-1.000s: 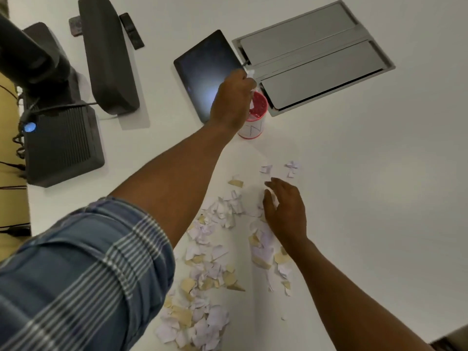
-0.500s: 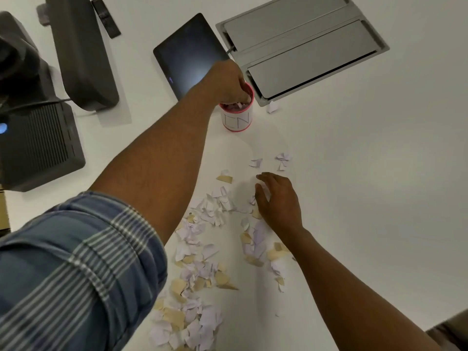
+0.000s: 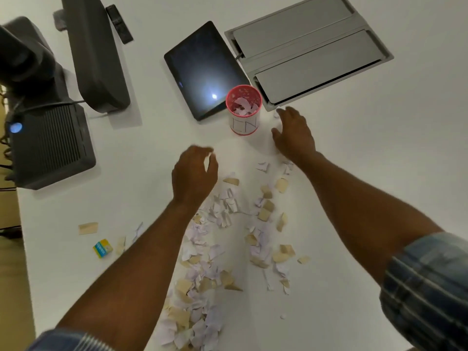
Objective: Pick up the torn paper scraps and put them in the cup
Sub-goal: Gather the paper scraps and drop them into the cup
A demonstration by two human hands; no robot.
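Your left hand (image 3: 193,177) is no longer over the cup (image 3: 243,110); it is hanging above the scraps (image 3: 202,252) on the table (image 3: 354,173), fingers loosely curled and holding nothing. Your right hand (image 3: 293,135) has left the scraps and is lying just beside the cup, fingers spread, near one stray scrap (image 3: 276,114). The cup is standing upright by the tablet (image 3: 202,69), holding white scraps.

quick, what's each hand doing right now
Left hand: fingers loosely curled above the paper scraps, holding nothing visible.
Right hand: open, fingers spread beside the cup, holding nothing.
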